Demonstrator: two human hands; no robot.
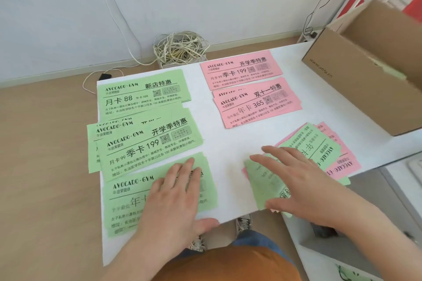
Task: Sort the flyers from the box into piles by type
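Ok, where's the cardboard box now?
In the head view, the cardboard box sits far right on the table, right of the pink flyer piles, beyond the unsorted heap.

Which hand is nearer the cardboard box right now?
Right. The right hand lies on the mixed flyer heap, on the person's side of the cardboard box; the left hand rests on a green pile farther left.

Flyers are all thin matt paper, zero gloss: green flyers (pixel 146 143) from 10 to 7 o'clock, pink flyers (pixel 251 96) around 1. The box (pixel 356 89) at 2 o'clock is plain brown cardboard, dull finish. The table (pixel 228 139) is smooth white with a low sheen. The floor (pixel 45 143) at 9 looks like wood laminate. The cables (pixel 180 49) at 12 are plastic-coated, and the orange shirt (pixel 228 267) at 6 is soft cloth.
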